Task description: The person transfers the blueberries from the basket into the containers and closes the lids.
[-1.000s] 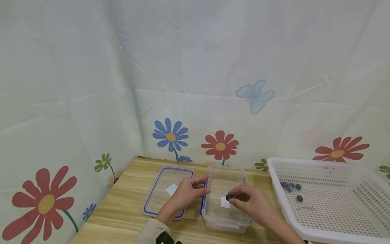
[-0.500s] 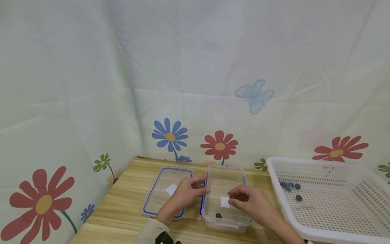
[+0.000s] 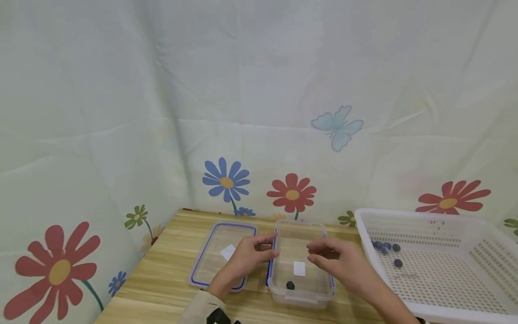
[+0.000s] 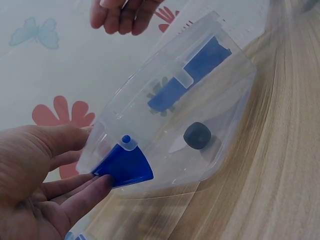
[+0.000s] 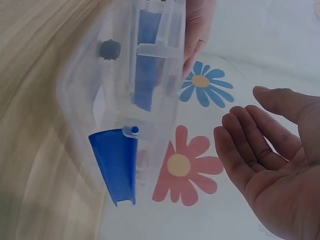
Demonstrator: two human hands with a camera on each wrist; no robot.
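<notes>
A clear plastic storage box [image 3: 301, 297] with blue side latches stands uncovered on the table. In it lie a small dark round thing [image 3: 290, 285], much like a blueberry, near the front wall, and a white square label [image 3: 299, 268]. My left hand [image 3: 247, 256] rests its fingertips on the box's left side; in the left wrist view they touch the blue latch [image 4: 127, 167]. Above the box's right edge hovers my right hand [image 3: 340, 261]. In the right wrist view its fingers [image 5: 242, 135] are loosely bent, thumb apart, holding nothing.
Left of the box lies its blue-sealed lid [image 3: 208, 256], bearing a white label [image 3: 228, 252]. A white perforated basket [image 3: 445, 279] on the right contains several dark round pieces [image 3: 398, 263]. A flower-printed curtain [image 3: 259, 135] hangs behind the wooden table [image 3: 149, 279].
My right hand has let go of the dark round thing, which dropped into the box's front part. That hand then opened wider and drew slightly right. The left hand stayed put.
</notes>
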